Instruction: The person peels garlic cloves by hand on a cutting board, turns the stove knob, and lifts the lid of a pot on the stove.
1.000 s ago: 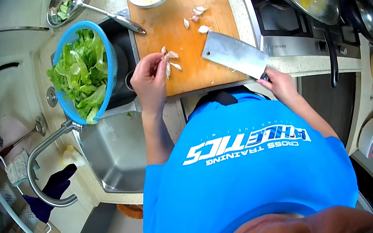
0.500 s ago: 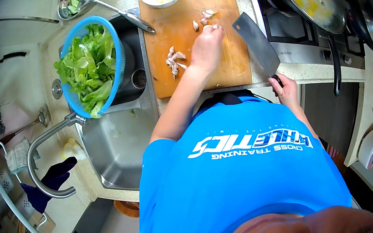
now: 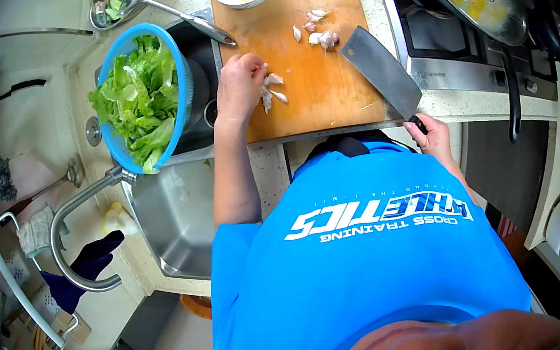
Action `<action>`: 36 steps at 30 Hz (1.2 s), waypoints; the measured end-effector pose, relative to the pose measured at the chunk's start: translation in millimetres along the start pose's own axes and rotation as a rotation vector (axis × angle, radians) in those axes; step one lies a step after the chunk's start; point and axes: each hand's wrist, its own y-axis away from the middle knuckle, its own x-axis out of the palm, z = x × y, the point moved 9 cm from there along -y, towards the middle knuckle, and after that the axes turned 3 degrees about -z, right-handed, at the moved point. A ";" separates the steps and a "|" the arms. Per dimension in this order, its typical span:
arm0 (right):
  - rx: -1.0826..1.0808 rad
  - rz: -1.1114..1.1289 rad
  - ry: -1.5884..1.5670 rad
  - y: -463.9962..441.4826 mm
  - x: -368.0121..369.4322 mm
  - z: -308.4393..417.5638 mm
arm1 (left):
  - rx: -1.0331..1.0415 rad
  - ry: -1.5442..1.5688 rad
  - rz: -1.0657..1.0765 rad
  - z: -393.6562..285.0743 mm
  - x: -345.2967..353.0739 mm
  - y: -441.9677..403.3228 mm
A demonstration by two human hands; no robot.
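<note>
Your left hand [image 3: 242,86] bunches its fingertips beside garlic cloves [image 3: 274,79] on the chopping board [image 3: 317,108]; I can't tell if it pinches one. The cleaver [image 3: 382,71] slants rightward, probably sparing those fingers, handle clasped in your right hand [image 3: 436,136].

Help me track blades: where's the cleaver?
In the head view, the cleaver is in the right hand, overlapping the right edge of the board, near the stove.
</note>
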 end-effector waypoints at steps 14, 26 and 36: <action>0.031 -0.039 0.035 5.8 -4.5 -6.0 | 0.285 0.000 0.097 -79.5 57.4 23.2; -0.220 -0.204 0.172 10.2 -27.1 35.8 | 0.087 0.343 -0.223 -59.8 -4.4 20.2; -0.089 0.029 0.084 -3.2 -11.9 24.1 | 0.129 0.453 0.021 -83.3 60.0 49.1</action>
